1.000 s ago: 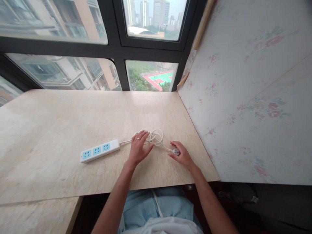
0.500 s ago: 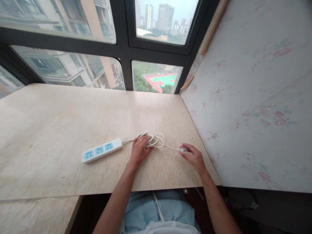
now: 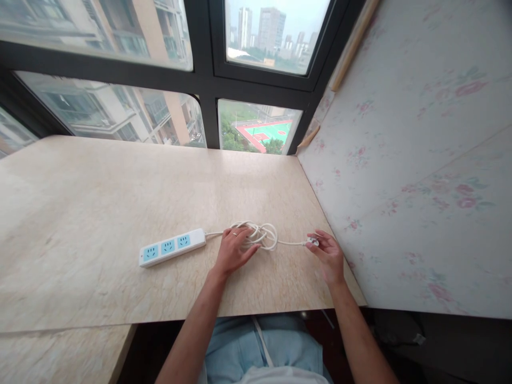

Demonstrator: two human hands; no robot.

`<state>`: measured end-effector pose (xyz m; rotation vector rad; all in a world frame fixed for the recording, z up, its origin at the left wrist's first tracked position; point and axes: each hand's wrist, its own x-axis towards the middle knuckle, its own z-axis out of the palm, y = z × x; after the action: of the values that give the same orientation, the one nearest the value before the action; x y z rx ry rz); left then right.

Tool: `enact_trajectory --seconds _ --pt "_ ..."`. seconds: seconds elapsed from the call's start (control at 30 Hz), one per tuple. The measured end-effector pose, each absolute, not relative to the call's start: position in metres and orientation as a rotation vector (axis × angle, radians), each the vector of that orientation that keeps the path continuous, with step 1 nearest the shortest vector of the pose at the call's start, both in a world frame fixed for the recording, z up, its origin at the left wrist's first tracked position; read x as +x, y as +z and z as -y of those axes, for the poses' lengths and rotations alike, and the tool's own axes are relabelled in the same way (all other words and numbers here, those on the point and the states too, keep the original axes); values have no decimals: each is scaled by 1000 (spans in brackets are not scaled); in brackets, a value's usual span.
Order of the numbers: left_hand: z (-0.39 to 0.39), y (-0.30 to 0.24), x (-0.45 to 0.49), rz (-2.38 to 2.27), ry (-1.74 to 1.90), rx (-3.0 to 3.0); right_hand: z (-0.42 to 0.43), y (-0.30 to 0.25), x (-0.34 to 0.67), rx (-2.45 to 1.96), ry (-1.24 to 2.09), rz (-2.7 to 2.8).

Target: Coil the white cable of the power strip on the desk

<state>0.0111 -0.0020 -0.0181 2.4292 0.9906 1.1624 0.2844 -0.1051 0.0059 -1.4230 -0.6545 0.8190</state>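
A white power strip (image 3: pixel 173 247) with three blue sockets lies on the beige marble-look desk (image 3: pixel 100 202). Its white cord runs right into a tangled coil (image 3: pixel 262 233). My left hand (image 3: pixel 234 249) rests on the left part of that coil, fingers curled over the loops; a ring shows on one finger. My right hand (image 3: pixel 328 253) is near the desk's right edge and pinches the white plug (image 3: pixel 312 242) at the cord's end. A short stretch of cord runs taut between coil and plug.
A large black-framed window (image 3: pixel 200 80) runs along the back of the desk. A wall with floral wallpaper (image 3: pixel 416 160) closes off the right side. A lower desk section (image 3: pixel 60 354) sits at the front left. My lap in light blue clothing shows below the edge.
My right hand has drawn the plug to the right, away from the coil, straightening the cord between them. My left hand stays on the coil.
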Motion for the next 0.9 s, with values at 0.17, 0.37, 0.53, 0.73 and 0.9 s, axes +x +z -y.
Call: enact_trajectory --seconds 0.17,0.37,0.53,0.73,0.9 --pt "4 -16 11 -1051 1378 2158 103 -1 280 -1373 801 589" --pt "-4 -21 11 -1247 1625 2039 99 -14 277 -1446 856 609" --pt "-8 -30 7 -1438 1501 2090 96 -25 281 -1647 787 780" --pt "-10 -37 5 -1474 1247 1975 104 -38 281 -1746 630 952" --pt "-10 -32 4 -1470 1114 2009 116 -38 274 -1750 441 1080"
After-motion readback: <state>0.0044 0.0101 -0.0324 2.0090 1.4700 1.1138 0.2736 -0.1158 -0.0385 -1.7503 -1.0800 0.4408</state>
